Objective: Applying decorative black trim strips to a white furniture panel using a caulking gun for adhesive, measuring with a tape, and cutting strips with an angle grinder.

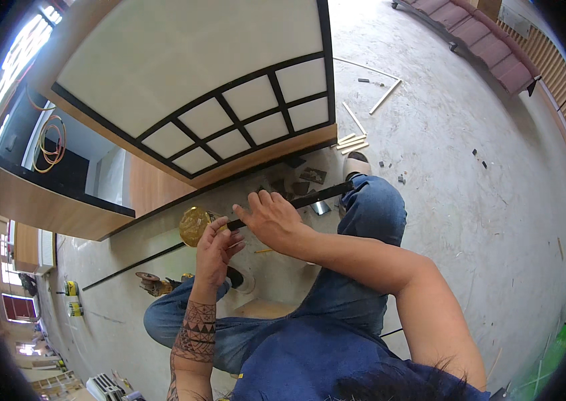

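Observation:
A long, narrow black strip (326, 193) runs across in front of me, its right end by my bent right knee. My right hand (271, 219) lies over the strip with its fingers curled round it. At the strip's left end, my left hand (214, 250) pinches the tip between thumb and fingers. Just beyond those fingers is a round, shiny yellow thing (194, 226), perhaps a tape roll; whether it touches the hand I cannot tell. Another thin black strip (137, 264) lies on the floor to the left.
Ahead stands a wooden cabinet with a white panel (236, 60) and black grid bars. An angle grinder (156, 283) lies by my left leg. Dark scraps (312, 175) and pale sticks (352, 143) litter the floor. A yellow tool (72, 299) sits far left; a mauve sofa (473, 37) is back right.

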`<state>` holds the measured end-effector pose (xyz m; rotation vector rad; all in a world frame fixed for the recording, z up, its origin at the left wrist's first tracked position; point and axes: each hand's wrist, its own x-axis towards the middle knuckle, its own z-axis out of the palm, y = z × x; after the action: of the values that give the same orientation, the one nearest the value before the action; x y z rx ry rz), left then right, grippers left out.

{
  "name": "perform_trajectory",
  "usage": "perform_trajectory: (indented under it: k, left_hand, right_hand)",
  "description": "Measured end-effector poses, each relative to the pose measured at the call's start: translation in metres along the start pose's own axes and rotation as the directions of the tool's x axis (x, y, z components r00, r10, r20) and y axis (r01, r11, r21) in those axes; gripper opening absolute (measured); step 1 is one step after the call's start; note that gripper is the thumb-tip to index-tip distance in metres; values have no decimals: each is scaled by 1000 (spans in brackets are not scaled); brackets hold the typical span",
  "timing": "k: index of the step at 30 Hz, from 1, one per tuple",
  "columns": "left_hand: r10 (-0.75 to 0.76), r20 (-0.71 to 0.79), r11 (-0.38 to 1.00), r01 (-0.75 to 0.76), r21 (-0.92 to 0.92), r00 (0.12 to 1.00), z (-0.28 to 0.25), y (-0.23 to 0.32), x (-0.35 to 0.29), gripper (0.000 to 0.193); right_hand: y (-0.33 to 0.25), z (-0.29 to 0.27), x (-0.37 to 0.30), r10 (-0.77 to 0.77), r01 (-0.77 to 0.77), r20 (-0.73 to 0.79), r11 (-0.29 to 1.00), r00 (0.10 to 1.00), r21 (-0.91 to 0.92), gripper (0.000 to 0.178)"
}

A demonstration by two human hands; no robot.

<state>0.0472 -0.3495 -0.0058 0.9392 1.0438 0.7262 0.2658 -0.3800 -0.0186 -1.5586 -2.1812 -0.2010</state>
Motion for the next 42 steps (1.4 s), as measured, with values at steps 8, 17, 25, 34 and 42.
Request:
perform_trajectory:
  k: [8,17,25,34,42]
  left_hand:
    - [63,-126,993,-75,-89,990,-53,-3,43,21]
    - [25,-645,996,-72,-48,764,-267,-38,121,26]
    - [-256,-802,942,-47,-332,539,-363,-120,142,29]
    - [83,-974,926,344,154,212,-268,-212,144,43]
    - [-145,-264,349,299,888,954,-128,-306,114,38]
  right_hand:
    - [-3,-8,15,34,-31,-21,991,999,128,74]
    - [73,-8,13,515,-413,-28,717,857,561,57]
    - [167,-106,-24,846,-346,-121,337,520,875,48]
    - [305,-70,-341,590,-723,424,496,687,480,28]
    - [48,194,-311,468,-680,659,727,590,92,91]
